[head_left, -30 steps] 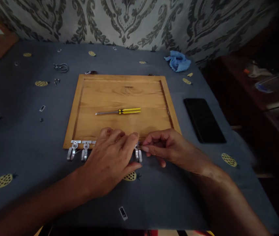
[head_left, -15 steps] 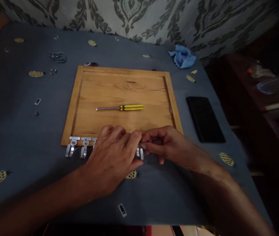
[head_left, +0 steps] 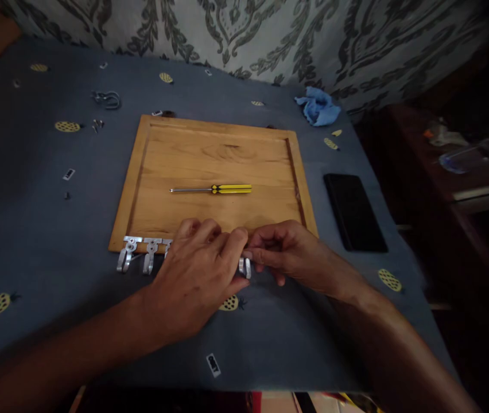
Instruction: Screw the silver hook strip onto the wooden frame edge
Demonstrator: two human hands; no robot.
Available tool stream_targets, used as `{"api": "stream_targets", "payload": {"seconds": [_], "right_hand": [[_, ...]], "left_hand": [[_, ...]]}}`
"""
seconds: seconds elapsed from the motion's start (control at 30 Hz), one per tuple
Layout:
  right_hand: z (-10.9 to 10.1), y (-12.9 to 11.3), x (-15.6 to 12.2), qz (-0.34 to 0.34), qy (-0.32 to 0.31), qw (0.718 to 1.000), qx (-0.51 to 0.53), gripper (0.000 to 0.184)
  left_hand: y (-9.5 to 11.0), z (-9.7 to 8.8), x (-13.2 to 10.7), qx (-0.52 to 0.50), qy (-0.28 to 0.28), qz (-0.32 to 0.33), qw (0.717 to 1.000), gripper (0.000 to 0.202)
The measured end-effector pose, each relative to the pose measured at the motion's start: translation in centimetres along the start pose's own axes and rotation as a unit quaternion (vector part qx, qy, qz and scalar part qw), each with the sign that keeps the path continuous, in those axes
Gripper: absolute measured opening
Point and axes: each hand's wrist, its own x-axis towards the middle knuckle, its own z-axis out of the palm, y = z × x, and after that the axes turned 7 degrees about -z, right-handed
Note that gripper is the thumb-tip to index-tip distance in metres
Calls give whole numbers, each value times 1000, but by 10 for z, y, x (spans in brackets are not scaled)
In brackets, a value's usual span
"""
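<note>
A framed wooden board lies on the cloth-covered table. Along its near edge runs a metal hook rail, its hooks hanging over the edge. My left hand lies over the middle of the rail, fingers curled onto the board and thumb below by a hook; it hides that stretch. At the rail's right end, my right hand is closed in a pinch beside the left fingertips. Whatever lies between those fingers is too small or hidden to make out. On the board's panel rests a screwdriver with a yellow and black handle.
To the right lies a black phone-like slab. A crumpled blue cloth sits at the back right. At the back left are a metal shackle-shaped piece and several small screws. A patterned curtain or wall borders the back.
My view has shifted slightly. Both hands keep almost the same pose at the rail, and the screwdriver has stayed on the board.
</note>
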Motion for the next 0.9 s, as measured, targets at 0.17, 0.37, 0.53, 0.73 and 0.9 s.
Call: {"api": "stream_targets", "payload": {"seconds": [0.17, 0.37, 0.53, 0.73, 0.9], "right_hand": [[0, 2, 0, -5, 5, 1000, -3, 36], [0, 2, -1, -19, 11, 1000, 6, 36], [-3, 3, -3, -25, 11, 1000, 0, 36], [-4, 2, -11, -55, 18, 998, -6, 36], [-6, -4, -10, -153, 154, 972, -87, 32]], "left_hand": [[0, 1, -1, -3, 9, 4, 1000, 40], [0, 0, -1, 1, 6, 3, 1000, 43], [1, 0, -1, 2, 8, 2, 1000, 42], [1, -1, -1, 4, 8, 0, 1000, 43], [1, 0, -1, 1, 1, -8, 1000, 42]]}}
